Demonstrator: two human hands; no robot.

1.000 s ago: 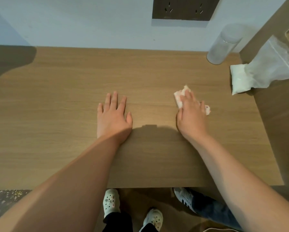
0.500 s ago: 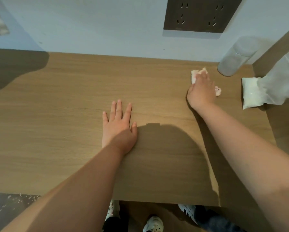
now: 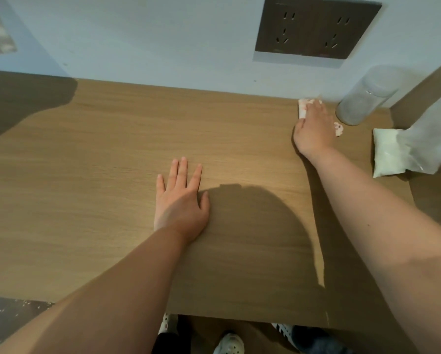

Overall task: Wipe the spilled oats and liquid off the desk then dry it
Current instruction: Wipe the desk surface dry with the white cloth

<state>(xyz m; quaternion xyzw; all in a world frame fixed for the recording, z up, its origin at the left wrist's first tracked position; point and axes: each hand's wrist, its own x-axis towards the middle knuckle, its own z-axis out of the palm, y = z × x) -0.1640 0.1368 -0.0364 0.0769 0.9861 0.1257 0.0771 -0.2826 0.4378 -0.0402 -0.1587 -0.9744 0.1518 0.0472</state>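
A small white cloth with pink marks (image 3: 303, 104) lies on the wooden desk (image 3: 86, 175) at its back right, close to the wall. My right hand (image 3: 315, 129) lies on top of the cloth and presses it to the desk; cloth shows past the fingertips and at the hand's right side. My left hand (image 3: 181, 200) rests flat on the middle of the desk, fingers straight, holding nothing. I see no oats or liquid on the desk surface.
A clear jar (image 3: 362, 100) stands just right of the cloth. A plastic bag with white contents (image 3: 388, 152) lies at the right edge. A dark socket panel (image 3: 316, 26) is on the wall. Scattered grains dot the floor (image 3: 7, 318) at lower left. Shoes (image 3: 229, 343) show below the desk.
My right hand has slid the cloth away from me, from the desk's middle right up to the back edge beside the jar. My left hand has stayed flat in place.
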